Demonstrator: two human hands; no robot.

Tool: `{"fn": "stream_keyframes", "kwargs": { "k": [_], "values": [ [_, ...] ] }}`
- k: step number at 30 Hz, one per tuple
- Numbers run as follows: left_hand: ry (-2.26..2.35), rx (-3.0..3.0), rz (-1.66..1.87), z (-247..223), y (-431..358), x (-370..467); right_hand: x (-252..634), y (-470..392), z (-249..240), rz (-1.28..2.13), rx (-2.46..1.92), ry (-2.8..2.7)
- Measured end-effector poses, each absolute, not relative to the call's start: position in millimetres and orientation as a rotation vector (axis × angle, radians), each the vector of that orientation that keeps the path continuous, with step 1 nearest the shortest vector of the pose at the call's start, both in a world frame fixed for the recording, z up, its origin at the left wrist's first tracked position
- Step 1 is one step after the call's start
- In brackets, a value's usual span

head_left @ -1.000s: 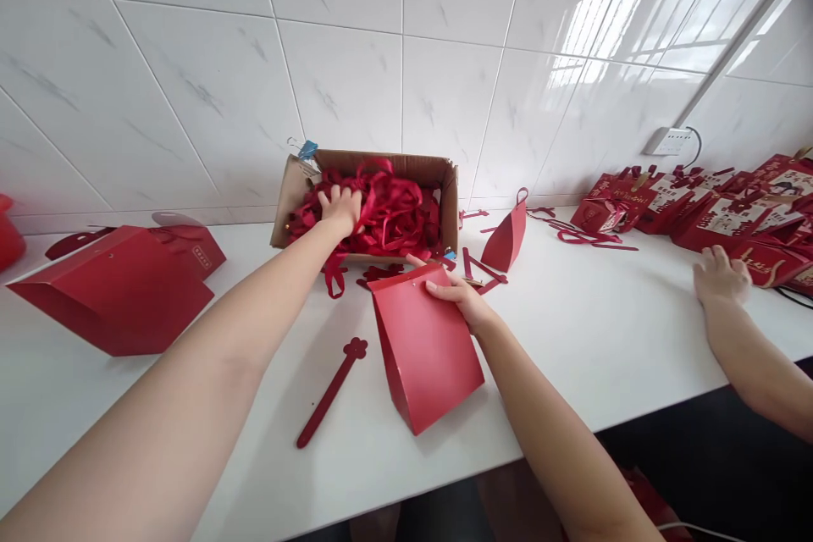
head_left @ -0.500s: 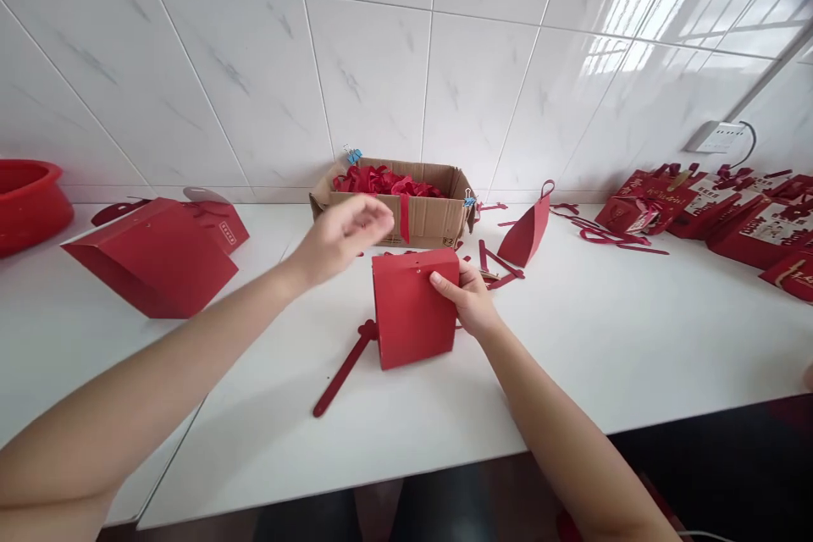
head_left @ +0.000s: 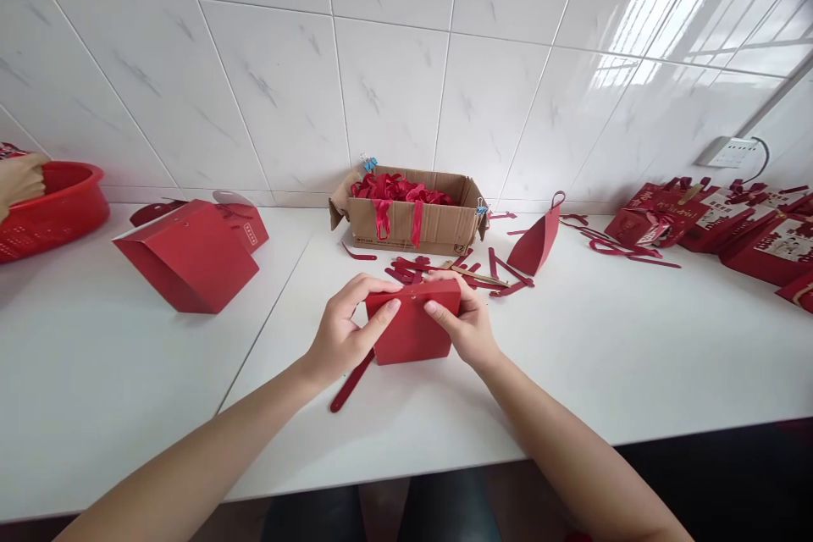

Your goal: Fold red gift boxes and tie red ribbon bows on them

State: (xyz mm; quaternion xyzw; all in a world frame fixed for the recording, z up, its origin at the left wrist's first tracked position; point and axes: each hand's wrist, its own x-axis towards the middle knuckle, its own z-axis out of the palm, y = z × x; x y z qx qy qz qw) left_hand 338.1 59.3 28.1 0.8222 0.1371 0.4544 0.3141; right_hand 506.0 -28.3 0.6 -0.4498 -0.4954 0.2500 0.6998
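A red paper gift box (head_left: 414, 337) stands on the white table in front of me, with a small hole near its top edge. My left hand (head_left: 346, 326) grips its upper left corner, thumb on the near face and fingers behind. On the upper right, my right hand (head_left: 468, 322) holds it the same way, its fingertips partly hidden behind the top. A dark red strap (head_left: 351, 385) lies on the table, its upper end hidden by the box and my left hand. Just beyond are several loose red straps (head_left: 412, 269) in a pile.
Behind the pile stands a cardboard box (head_left: 412, 224) of red ribbons. Folded red boxes (head_left: 190, 262) sit to the left, near a red basket (head_left: 63, 212) with another person's hand (head_left: 22, 179) at it. A red pouch (head_left: 537, 241) and finished gift boxes (head_left: 762, 241) are on the right.
My left hand has come down from near the cardboard box and taken hold of the gift box's left side. The gift box now tilts more. Another person's hand has appeared at the basket.
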Motion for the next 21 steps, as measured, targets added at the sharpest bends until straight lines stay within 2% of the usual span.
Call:
{"fn": "stream_keyframes", "kwargs": {
  "k": [5, 11, 13, 16, 21],
  "values": [
    [0.285, 2.262, 1.406, 30, 56, 325, 494, -32, -4, 0.364, -0.930, -1.264],
    [-0.024, 2.113, 1.271, 19, 48, 326, 523, -16, -7, 0.481, -0.794, -1.040],
    [-0.103, 2.113, 1.285, 15, 46, 328, 552, -4, -10, 0.323, -1.021, -0.834],
    [-0.221, 2.155, 1.302, 12, 45, 330, 596, 17, -17, 0.160, -1.739, -0.821],
    [-0.288, 2.182, 1.293, 11, 47, 328, 632, 49, -32, 0.231, -1.988, -1.086]
  ]
}}
